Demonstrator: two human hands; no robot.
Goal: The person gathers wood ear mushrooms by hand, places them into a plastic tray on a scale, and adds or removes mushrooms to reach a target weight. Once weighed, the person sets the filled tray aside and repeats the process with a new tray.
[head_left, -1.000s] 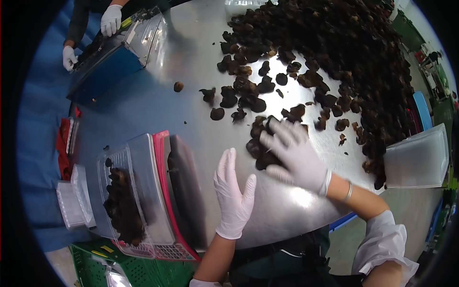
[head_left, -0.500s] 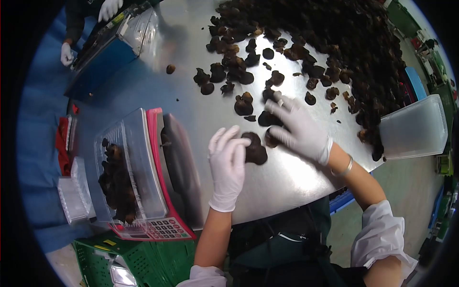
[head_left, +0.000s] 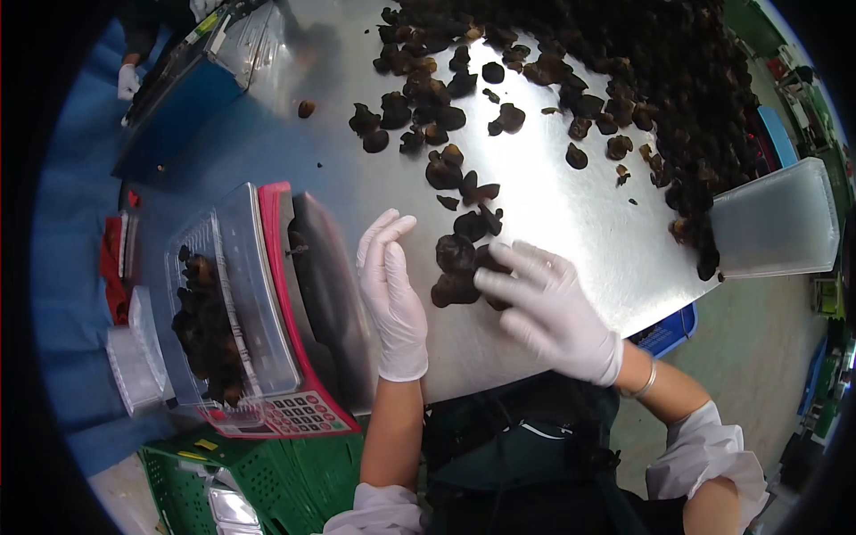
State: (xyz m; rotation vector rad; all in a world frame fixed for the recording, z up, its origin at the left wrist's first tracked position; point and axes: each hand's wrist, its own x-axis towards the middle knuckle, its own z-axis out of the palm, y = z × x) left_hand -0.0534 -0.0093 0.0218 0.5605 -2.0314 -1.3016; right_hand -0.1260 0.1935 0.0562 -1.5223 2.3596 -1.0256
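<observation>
Right hand (head_left: 553, 316): fingers spread, laid on the right edge of the clump (head_left: 455, 257); nothing is pinched.
Left hand (head_left: 392, 299): held flat and open, fingers together, just left of the clump.
Clump: set on the table (head_left: 562, 205) between both hands, the right one nearer.
Scale (head_left: 299, 413): placed left of the left hand.

light: bright overhead | glare: steel table (head_left: 580, 223) | edges: fisheye warp, black vignette | focus: sharp centre

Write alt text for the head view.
A gloved left hand and right hand flank a few dark mushrooms on a steel table. At left, a scale bears a clear tray of mushrooms; a big pile lies beyond.
</observation>
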